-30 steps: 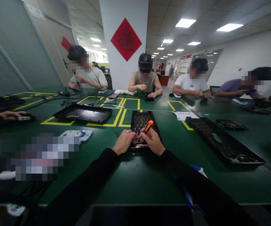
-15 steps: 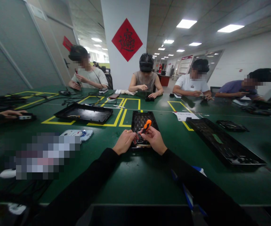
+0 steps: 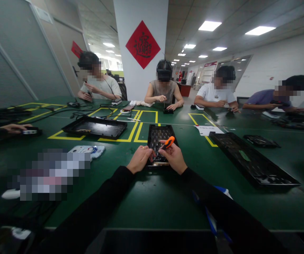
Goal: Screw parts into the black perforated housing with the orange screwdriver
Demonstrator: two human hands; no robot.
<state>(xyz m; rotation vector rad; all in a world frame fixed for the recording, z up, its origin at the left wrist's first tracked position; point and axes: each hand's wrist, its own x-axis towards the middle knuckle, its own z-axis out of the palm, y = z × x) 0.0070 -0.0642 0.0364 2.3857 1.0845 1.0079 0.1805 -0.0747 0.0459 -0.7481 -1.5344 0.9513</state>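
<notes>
In front of me a black plastic casing (image 3: 160, 132) with a patterned inside lies on the green table, a pale strip along its near end. My right hand (image 3: 177, 158) is closed in a pinch around an orange and black screwdriver (image 3: 169, 141) over the casing. Its handle slants up to the right, while the tip is too small to make out. My left hand (image 3: 140, 158) rests at the casing's left edge, fingers bent together and reaching over the inside. What those fingertips pinch, if anything, is hidden.
To the left are a black tray (image 3: 95, 127), a phone in a pale case (image 3: 97, 152) and cables (image 3: 6, 113). On the right lie a long black tray (image 3: 249, 158), paper (image 3: 207, 130) and a smaller black part (image 3: 261, 141). Several people work around the table.
The screwdriver's handle has tipped over to the right in my right hand. My left hand stays at about the same place on the casing.
</notes>
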